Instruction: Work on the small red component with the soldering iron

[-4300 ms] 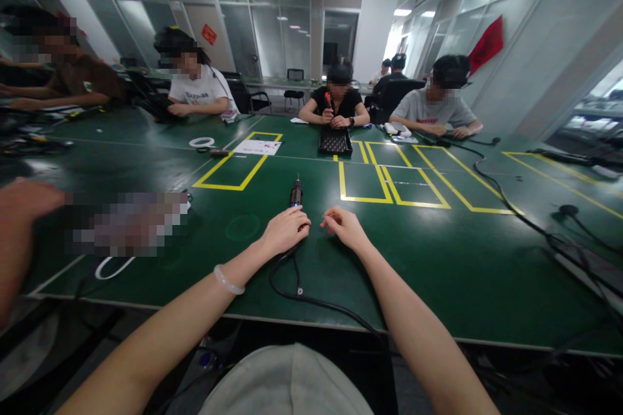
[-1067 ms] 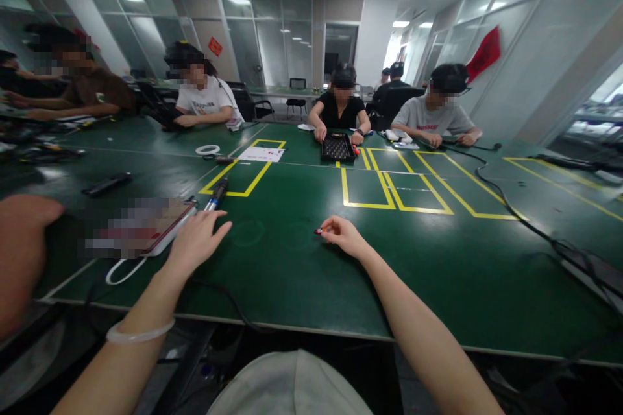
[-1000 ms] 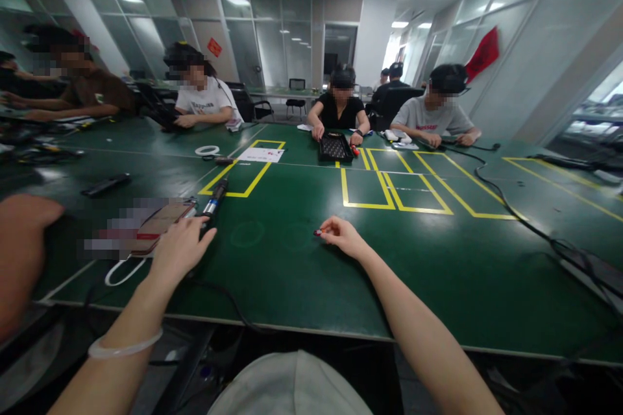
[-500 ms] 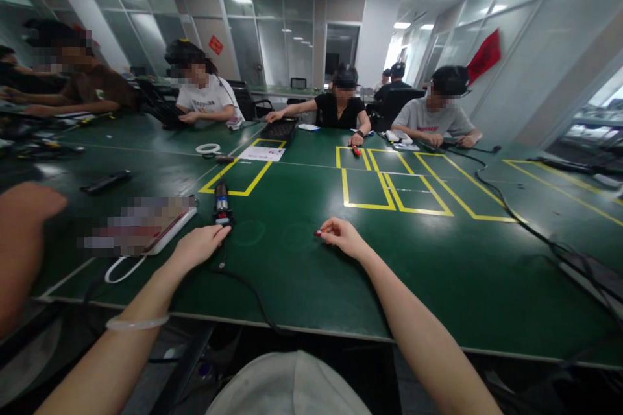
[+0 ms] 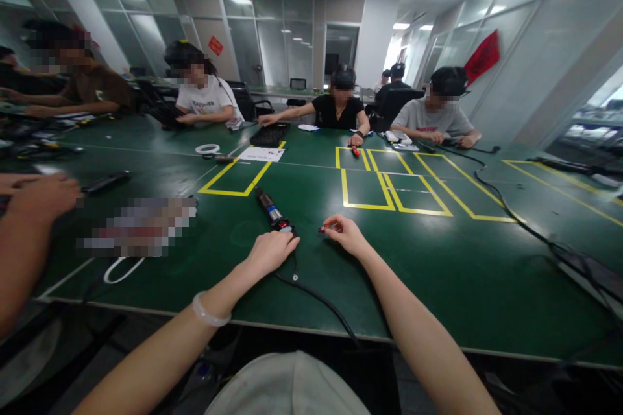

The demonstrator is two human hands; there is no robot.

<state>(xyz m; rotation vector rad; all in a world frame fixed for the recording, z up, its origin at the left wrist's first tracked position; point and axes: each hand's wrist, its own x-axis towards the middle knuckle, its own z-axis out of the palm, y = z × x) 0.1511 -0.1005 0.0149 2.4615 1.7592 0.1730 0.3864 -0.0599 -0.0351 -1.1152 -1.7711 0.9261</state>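
My left hand (image 5: 270,251) is closed round the near end of a dark cylindrical cable connector (image 5: 270,209), which has blue, silver and red bands. The connector tilts up and to the left over the green table. A black cable (image 5: 318,303) trails from beneath that hand toward the table's front edge, and a thin lead ends in a small metal ring (image 5: 294,277). To the right, my right hand (image 5: 344,235) pinches a small red-and-silver piece (image 5: 322,230). A short gap separates this piece from the connector. The fingers partly hide both items.
At left are a co-worker's hands (image 5: 46,198), a black tool-like object (image 5: 106,181) and a blurred-out item (image 5: 141,227) with a white loop (image 5: 114,272). Yellow tape outlines (image 5: 370,207), a black tray (image 5: 267,135) and white paper (image 5: 263,154) lie farther back. Co-workers sit opposite.
My left hand has moved right with the connector, closer to my right hand, and the connector now tilts. The cable has shifted right. A co-worker across has slid the black tray left.
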